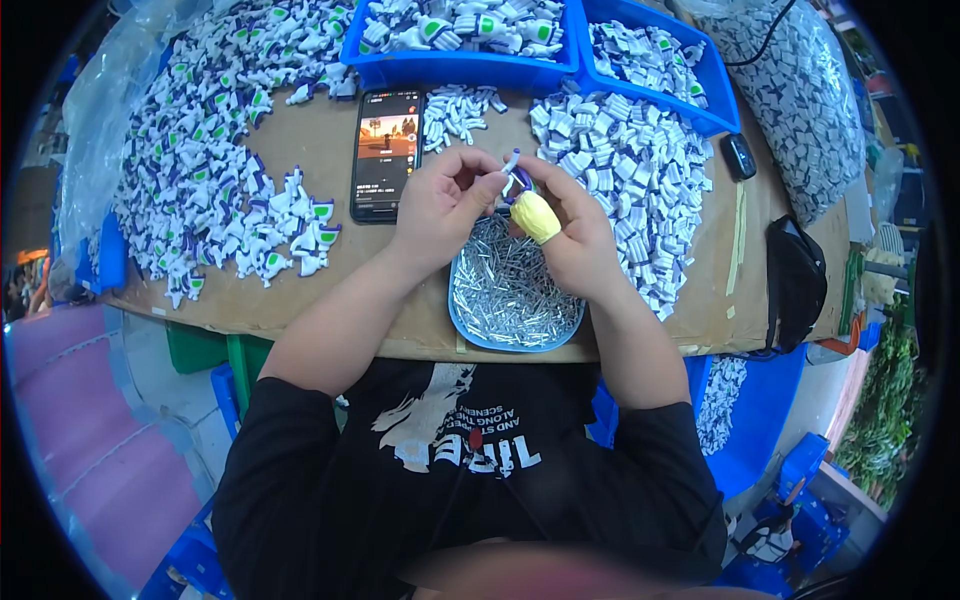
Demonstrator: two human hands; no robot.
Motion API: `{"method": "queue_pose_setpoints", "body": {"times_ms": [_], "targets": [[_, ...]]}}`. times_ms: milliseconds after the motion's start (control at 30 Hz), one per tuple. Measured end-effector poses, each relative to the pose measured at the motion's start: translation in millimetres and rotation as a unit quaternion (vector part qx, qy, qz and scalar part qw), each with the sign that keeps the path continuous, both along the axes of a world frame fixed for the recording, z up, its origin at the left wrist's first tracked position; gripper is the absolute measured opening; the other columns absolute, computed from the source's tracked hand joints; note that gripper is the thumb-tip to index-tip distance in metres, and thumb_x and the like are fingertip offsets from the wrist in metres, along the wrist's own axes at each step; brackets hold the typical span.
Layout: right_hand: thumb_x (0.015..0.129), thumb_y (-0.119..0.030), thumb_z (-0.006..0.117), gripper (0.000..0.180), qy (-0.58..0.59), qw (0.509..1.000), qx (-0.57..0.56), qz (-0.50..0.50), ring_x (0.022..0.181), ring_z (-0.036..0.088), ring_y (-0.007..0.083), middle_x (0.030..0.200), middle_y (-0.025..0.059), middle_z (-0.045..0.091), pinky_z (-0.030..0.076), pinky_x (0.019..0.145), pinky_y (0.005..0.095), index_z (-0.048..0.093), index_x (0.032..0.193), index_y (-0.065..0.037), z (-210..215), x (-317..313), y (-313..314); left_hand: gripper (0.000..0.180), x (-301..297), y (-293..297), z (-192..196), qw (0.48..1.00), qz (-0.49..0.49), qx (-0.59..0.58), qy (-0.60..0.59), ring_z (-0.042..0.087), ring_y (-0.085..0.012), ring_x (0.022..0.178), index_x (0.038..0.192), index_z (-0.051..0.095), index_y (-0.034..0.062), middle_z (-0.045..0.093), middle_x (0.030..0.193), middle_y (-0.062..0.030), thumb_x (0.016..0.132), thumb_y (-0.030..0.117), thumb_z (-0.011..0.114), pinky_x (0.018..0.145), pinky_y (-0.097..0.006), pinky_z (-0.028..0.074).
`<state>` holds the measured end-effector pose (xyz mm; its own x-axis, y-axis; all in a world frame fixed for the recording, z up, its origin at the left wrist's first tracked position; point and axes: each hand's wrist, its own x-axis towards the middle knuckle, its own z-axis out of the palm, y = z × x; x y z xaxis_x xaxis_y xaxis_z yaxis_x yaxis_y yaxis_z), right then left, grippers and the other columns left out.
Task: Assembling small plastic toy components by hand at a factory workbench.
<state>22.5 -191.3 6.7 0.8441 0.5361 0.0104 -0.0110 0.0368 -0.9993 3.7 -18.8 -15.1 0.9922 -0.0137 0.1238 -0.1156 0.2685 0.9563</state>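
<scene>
My left hand (447,197) is closed, its thumb and fingers pinching a small white and purple plastic toy part (521,178). From the other side my right hand (577,232) grips the same part, and yellow wrapping (537,217) covers its thumb. Fingers hide much of the part, so its full shape does not show. Right below the hands is a light blue tray (455,318) full of thin silvery metal pins (510,290). A phone (388,155) with a lit screen lies just left of my left hand. Small white parts (460,113) lie loose beyond the hands.
White, purple and green toy parts (215,190) cover the table's left side. White striped pieces (625,175) are heaped at right. Two blue bins (460,72) of parts stand at the back. A clear bag (800,110), a small black device (738,157) and a black pouch (795,280) lie farther right.
</scene>
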Motion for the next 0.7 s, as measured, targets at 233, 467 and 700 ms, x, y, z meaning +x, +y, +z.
{"method": "queue_pose_setpoints", "body": {"times_ms": [233, 467, 700], "targets": [[0.091, -0.003, 0.055, 0.044, 0.012, 0.998, 0.051, 0.02, 0.108, 0.057, 0.0159, 0.127, 0.0116, 0.055, 0.05, 0.085, 0.0287, 0.045, 0.134, 0.002, -2.9, -0.2, -0.1, 0.014, -3.0, 4.5, -4.7, 0.99, 0.036, 0.12, -0.058, 0.059, -0.0082, 0.074, 0.099, 0.059, -0.0011, 0.063, 0.087, -0.0057, 0.091, 0.01, 0.062, 0.064, -0.021, 0.047], [0.084, 0.008, 0.051, 0.044, 0.053, 0.998, 0.035, 0.003, 0.1, 0.056, 0.0125, 0.114, 0.0087, 0.059, 0.044, 0.086, 0.0257, 0.05, 0.128, 0.002, -3.7, -1.6, -5.8, 0.012, -3.5, 2.1, 10.4, 0.925, 0.111, 0.294, -0.214, 0.057, -0.0154, 0.063, 0.091, 0.066, 0.0009, 0.062, 0.077, -0.007, 0.083, 0.01, 0.069, 0.056, -0.026, 0.044], [0.085, 0.009, 0.047, 0.047, 0.036, 0.999, 0.025, 0.008, 0.095, 0.054, 0.0115, 0.107, 0.0063, 0.055, 0.046, 0.082, 0.0253, 0.044, 0.131, -0.002, 3.7, -1.5, 2.7, 0.017, -2.6, 2.2, 9.6, 0.94, 0.097, 0.26, -0.198, 0.06, -0.0165, 0.067, 0.099, 0.067, 0.0004, 0.065, 0.08, -0.0064, 0.088, 0.012, 0.065, 0.061, -0.025, 0.046]]}}
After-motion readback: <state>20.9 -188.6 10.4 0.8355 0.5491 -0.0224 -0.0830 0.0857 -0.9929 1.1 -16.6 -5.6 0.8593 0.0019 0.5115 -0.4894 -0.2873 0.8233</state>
